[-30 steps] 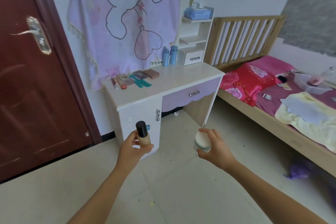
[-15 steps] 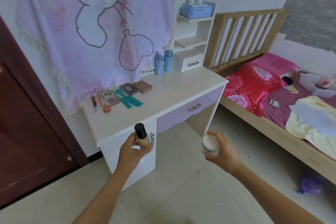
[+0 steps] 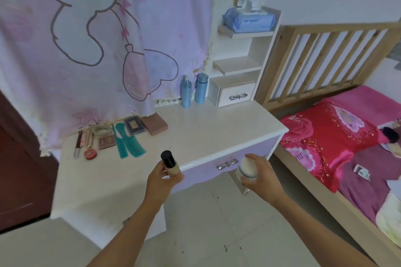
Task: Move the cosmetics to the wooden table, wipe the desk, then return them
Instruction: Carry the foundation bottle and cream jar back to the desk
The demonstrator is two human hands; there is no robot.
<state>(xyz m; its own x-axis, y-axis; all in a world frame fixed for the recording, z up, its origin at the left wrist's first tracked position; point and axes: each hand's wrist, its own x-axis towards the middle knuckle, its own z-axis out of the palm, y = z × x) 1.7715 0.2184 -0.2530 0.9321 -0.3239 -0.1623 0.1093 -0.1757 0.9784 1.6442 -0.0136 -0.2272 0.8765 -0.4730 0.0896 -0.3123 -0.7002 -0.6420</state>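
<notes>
the left hand point(image 3: 159, 182) has its fingers and thumb curled round a beige bottle with a black cap point(image 3: 170, 163), held upright over the near edge of the white desk point(image 3: 195, 132). the right hand point(image 3: 263, 176) grips a round white jar point(image 3: 247, 169) just in front of the lilac drawer point(image 3: 227, 163). on the desk's far left lie two teal combs point(image 3: 128, 143), flat palettes point(image 3: 155, 124) and a small red pot point(image 3: 90, 154). two blue bottles point(image 3: 186, 93) stand at the far edge, beside a shelf unit point(image 3: 236, 65) carrying a blue tissue pack point(image 3: 248, 20).
</notes>
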